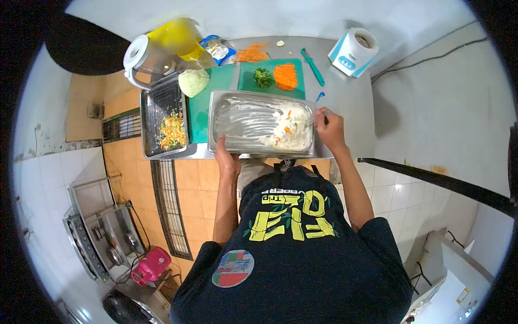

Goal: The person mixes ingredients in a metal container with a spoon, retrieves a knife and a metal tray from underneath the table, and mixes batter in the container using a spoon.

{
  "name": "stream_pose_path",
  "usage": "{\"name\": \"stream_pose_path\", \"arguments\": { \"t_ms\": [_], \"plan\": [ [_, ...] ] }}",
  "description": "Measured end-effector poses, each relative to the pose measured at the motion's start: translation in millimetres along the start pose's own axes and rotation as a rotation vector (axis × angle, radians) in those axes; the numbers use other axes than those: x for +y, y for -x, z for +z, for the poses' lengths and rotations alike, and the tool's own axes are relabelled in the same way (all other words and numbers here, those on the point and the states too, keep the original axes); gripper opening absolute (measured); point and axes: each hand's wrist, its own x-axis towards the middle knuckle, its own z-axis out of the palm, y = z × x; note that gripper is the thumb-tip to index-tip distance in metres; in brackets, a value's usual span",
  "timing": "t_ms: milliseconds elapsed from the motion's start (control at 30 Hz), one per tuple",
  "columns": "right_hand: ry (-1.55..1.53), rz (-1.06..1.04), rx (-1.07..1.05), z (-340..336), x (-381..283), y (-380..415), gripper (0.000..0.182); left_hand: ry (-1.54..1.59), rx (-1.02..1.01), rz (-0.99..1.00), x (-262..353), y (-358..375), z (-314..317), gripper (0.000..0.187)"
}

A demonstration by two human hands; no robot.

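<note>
A rectangular metal pan (237, 121) lies at the table's front edge, tilted slightly. White creamy food with orange bits (288, 129) fills its right part, and white smears cover the rest. My left hand (226, 156) grips the pan's near left edge, thumb at the rim. At the right end of the pan, my right hand (328, 125) is closed around the handle of a utensil, whose far part is hard to make out. Behind the pan, grated carrot (285, 76) and chopped green herbs (263, 78) sit on a green cutting board (248, 85).
At left stand a dark tray (156, 97) with chopped vegetables, a cabbage piece (193, 82) and a clear pitcher (141, 59). Behind are a blue packet (218, 49) and carrot shreds (252, 53). A green peeler (313, 67) and paper roll (353, 52) are at right.
</note>
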Motion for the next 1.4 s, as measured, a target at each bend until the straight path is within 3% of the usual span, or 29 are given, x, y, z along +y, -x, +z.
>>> {"name": "stream_pose_path", "arguments": {
  "t_ms": [100,133,267,367,500,533,633,767,867,967,1000,1100,1233,1400],
  "plan": [
    [-0.122,0.106,-0.046,-16.6,0.4,12.1,0.019,-0.005,0.036,0.076,-14.4,2.6,12.9,0.056],
    [-0.225,0.116,0.098,-15.1,8.0,11.2,0.022,-0.021,0.035,0.098,-16.8,6.3,21.8,0.057],
    [0.181,0.169,0.181,-19.3,30.8,22.4,0.023,-0.044,0.089,0.065,-15.2,26.2,67.4,0.06],
    [-0.002,0.2,0.103,-36.1,14.2,32.1,0.022,-0.06,0.003,0.172,-65.8,-16.2,47.9,0.055],
    [-0.171,0.193,0.414,-51.9,29.4,27.4,0.02,-0.275,-0.047,0.11,-84.9,-15.8,51.4,0.059],
    [0.06,0.124,0.351,-53.4,51.0,33.7,0.021,-0.26,-0.029,0.139,-74.3,4.1,68.0,0.057],
    [0.044,0.4,0.118,-66.2,47.5,42.3,0.022,-0.243,0.005,0.22,-71.2,14.1,80.3,0.056],
    [-0.244,0.217,0.218,-69.8,59.6,12.4,0.025,-0.169,-0.018,0.228,-89.4,24.5,84.5,0.056],
    [0.033,-0.078,0.105,-88.6,57.1,-15.4,0.026,-0.144,0.169,0.25,-95.1,51.3,109.9,0.055],
    [0.063,-0.092,0.017,-106.9,85.8,-9.1,0.025,-0.015,0.179,0.163,-110.9,54.7,109.6,0.057],
    [-0.026,-0.071,-0.09,-115.3,83.0,-8.0,0.023,-0.069,0.177,0.265,-109.4,64.3,120.3,0.057],
    [-0.206,-0.108,-0.224,-110.6,81.9,-24.8,0.02,-0.088,0.185,0.32,-118.1,69.1,124.0,0.056],
    [-0.168,-0.101,-0.149,-118.0,96.0,-62.0,0.018,-0.035,0.279,0.338,-132.1,82.7,131.6,0.057],
    [-0.11,-0.254,-0.295,-137.1,96.9,-39.4,0.008,-0.146,0.271,0.426,-141.9,77.9,130.0,0.06]
  ]
}}
